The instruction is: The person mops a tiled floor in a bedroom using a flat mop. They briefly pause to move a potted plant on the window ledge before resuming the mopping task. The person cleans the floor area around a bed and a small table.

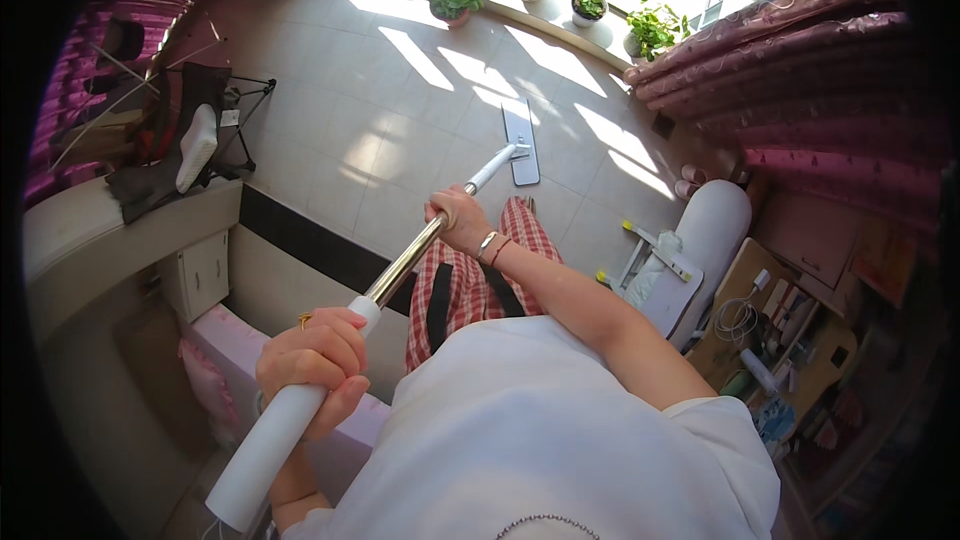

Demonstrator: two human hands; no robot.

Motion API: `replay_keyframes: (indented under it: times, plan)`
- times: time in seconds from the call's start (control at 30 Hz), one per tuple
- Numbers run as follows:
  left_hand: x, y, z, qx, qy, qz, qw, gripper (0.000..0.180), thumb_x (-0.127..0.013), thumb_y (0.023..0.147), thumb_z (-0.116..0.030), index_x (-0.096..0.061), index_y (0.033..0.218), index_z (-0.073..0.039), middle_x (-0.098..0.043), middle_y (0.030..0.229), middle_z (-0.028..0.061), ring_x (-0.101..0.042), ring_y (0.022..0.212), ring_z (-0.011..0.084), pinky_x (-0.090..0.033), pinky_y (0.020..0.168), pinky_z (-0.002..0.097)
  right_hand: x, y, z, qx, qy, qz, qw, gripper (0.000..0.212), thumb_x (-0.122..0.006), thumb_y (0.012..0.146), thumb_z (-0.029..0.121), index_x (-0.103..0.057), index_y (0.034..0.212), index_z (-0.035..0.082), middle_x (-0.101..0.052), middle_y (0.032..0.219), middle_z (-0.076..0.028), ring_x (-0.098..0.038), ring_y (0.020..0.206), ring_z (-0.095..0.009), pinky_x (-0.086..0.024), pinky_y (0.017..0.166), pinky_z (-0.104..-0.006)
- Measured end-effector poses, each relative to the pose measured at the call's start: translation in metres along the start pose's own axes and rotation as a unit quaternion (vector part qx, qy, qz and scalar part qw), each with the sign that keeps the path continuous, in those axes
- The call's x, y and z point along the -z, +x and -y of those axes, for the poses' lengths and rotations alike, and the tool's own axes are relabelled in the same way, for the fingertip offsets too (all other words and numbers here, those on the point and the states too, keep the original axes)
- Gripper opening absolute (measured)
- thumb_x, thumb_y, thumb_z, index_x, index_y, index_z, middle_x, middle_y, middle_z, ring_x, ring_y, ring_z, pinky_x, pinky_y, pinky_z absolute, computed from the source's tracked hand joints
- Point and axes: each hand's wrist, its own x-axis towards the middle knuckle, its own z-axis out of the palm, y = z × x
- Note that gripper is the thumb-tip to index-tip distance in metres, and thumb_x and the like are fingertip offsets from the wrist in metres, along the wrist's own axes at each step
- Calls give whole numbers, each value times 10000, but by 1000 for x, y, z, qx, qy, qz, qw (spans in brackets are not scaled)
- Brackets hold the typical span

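Metal-poled mop (408, 260) is slanting to its flat head (519, 125) on pale tiles (310, 65) at one o'clock, left hand (315, 365) wrapping the white handle (262, 460) at eight, right hand (460, 220) clasping lower, probably spaced for leverage and steering.

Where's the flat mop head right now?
In the head view, the mop head is on the tiled floor, above and slightly right of the picture's middle, just beyond the red checked trousers.
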Motion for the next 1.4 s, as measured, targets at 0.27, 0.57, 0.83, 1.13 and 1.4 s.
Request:
replay_keyframes:
  times: [0.27,0.57,0.83,1.13,1.4]
  plan:
    - [-7,9,-6,-69,60,-19,996,227,-747,694,-48,-523,692,-88,-591,643,26,-613,616,199,-539,736,397,14,30,30,36,-5,164,986,77,-615,811,181,-612,808,104,-634,833,-118,-616,912,-307,-517,771,-418]
    - [-104,91,94,-151,-155,72,974,274,-714,771,3,-473,675,-85,-573,650,43,-585,610,201,-508,752,369,164,-33,-106,-115,-162,-51,979,194,-591,871,224,-581,752,71,-610,772,-122,-605,825,-315,-515,703,-448]
    - [-107,114,159,-42,-196,52,978,222,-629,816,74,-488,713,-63,-545,690,39,-532,673,151,-449,950,376,178,-17,-188,-120,-168,-103,973,169,-588,836,139,-539,689,73,-620,723,-114,-586,784,-337,-480,690,-407]
    - [50,8,123,-41,-111,-146,982,177,-573,855,82,-478,791,-54,-563,728,39,-561,746,159,-439,976,420,15,131,-52,-9,-190,66,979,85,-555,850,188,-615,822,135,-651,813,-69,-592,920,-306,-495,756,-435]
    - [64,-134,55,36,-20,-304,952,170,-544,860,78,-451,817,-57,-554,743,65,-564,736,199,-449,940,470,-120,93,36,94,-118,286,946,113,-609,806,191,-659,835,94,-668,819,-109,-609,913,-305,-519,764,-414]
